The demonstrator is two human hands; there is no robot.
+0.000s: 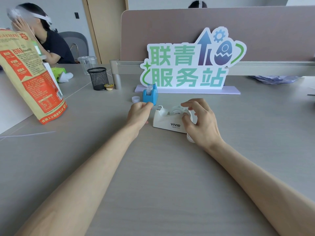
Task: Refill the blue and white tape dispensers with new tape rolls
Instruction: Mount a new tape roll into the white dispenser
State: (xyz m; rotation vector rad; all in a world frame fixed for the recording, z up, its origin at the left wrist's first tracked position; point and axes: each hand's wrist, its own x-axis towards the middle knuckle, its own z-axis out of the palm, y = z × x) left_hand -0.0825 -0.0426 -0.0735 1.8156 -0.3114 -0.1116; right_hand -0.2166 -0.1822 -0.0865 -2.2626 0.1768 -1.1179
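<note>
On the surface (170,167), white dispenser (167,122): looked heavy, rigid; best gripped by its base.
Right hand (201,121): fingers spread loosely over it.
Left hand (139,113): curled; contents unclear.

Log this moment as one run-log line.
left hand: closed, beside blue dispenser | right hand: open, at white dispenser rear | blue: roll seated | white: roll seated | spare core: on table

A grey wood-grain table (162,176) meets a mauve fabric partition (187,23); behind stand a wooden door (105,28) and white wall (68,11).
</note>
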